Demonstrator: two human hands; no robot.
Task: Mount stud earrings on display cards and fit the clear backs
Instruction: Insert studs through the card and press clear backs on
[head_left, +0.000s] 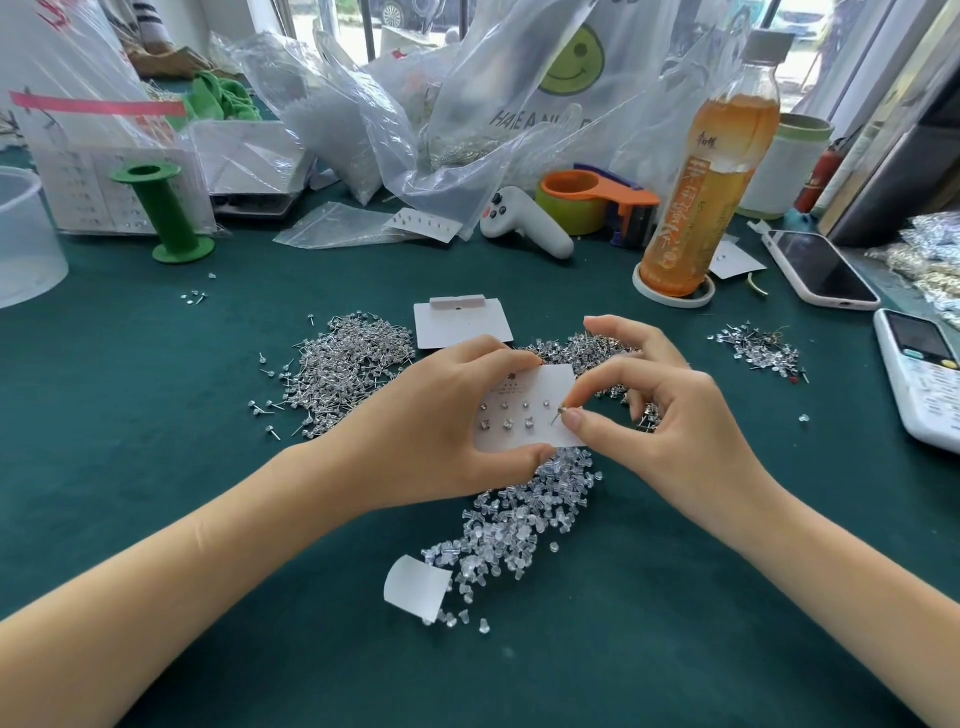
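Note:
My left hand (436, 426) grips a white display card (524, 410) by its left edge, thumb below and fingers above. Several stud earrings sit in two rows on the card. My right hand (660, 421) pinches one stud earring (560, 414) between thumb and forefinger, its post touching the card's right side. More studs seem to lie in that hand's curled fingers. A heap of loose studs (343, 369) lies to the left, another (587, 348) behind the card. Clear backs (519, 525) are piled under and in front of the card.
A blank card stack (462, 325) lies behind my hands, a curled white slip (415, 584) in front. A tea bottle (701, 176), tape dispenser (592, 200), white controller (524, 223), green spool (166, 213), two phones (821, 270) and plastic bags (441, 104) crowd the green table's far side.

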